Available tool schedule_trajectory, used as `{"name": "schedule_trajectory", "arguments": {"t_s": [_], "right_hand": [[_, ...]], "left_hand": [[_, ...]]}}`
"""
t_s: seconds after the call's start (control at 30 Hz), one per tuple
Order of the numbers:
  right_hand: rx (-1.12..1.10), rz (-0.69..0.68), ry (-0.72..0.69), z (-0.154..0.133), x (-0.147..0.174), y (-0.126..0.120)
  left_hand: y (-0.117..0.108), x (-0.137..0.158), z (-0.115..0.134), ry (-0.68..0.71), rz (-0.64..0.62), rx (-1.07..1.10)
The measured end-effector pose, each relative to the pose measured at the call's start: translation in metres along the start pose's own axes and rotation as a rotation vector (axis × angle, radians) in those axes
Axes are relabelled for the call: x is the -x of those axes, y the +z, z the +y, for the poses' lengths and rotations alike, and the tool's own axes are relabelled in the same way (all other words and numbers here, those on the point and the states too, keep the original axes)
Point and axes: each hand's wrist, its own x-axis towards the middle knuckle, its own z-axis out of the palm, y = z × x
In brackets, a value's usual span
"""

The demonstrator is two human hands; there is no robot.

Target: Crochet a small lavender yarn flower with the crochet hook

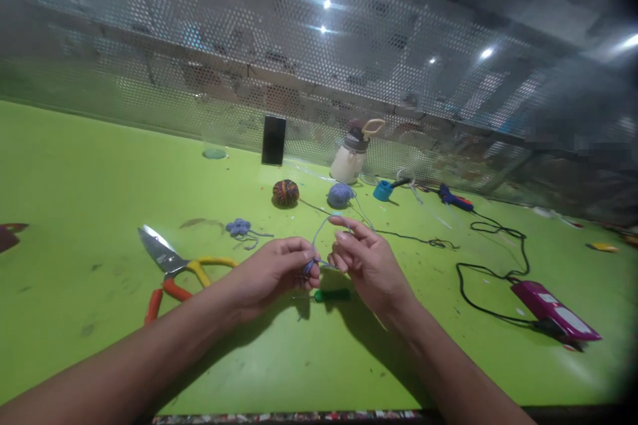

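Observation:
My left hand (286, 265) pinches a small piece of purple crochet work (309, 267) between thumb and fingers, which hide most of it. A strand of purple yarn (319, 231) arcs up from the piece to the raised index finger of my right hand (366, 259). The other right fingers are curled in around the yarn. Just below my hands, a green-handled crochet hook (333, 295) lies on the table. A purple ball of yarn (340, 196) sits beyond my right hand, its loose strand trailing toward that hand. Left of my hands rests a purple crocheted flower (239, 227) with loose tails.
Large scissors (174, 269) lie by my left forearm, blades apart. Behind are a multicoloured yarn ball (286, 193), a phone (274, 140), a bottle (349, 159) and a blue cap-like object (383, 190). At right are a glue gun (454, 198) and a magenta power strip (553, 311).

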Motion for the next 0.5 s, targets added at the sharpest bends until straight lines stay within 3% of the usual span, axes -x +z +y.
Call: {"name": "schedule_trajectory", "arguments": {"t_s": [0.13, 0.27, 0.37, 0.5], "right_hand": [[0.169, -0.023, -0.133, -0.010, -0.007, -0.014], [0.496, -0.083, -0.196, -0.027, -0.025, -0.035], [0.830, -0.069, -0.156, -0.030, -0.053, -0.047], [1.215, 0.050, -0.053, -0.022, -0.101, -0.059]], "left_hand": [[0.004, -0.002, 0.007, 0.023, 0.071, -0.060], [0.009, -0.014, 0.031, 0.018, 0.123, -0.166], [0.015, -0.044, 0.044, -0.035, 0.141, -0.252], [0.029, -0.109, 0.045, -0.106, 0.196, -0.325]]}}
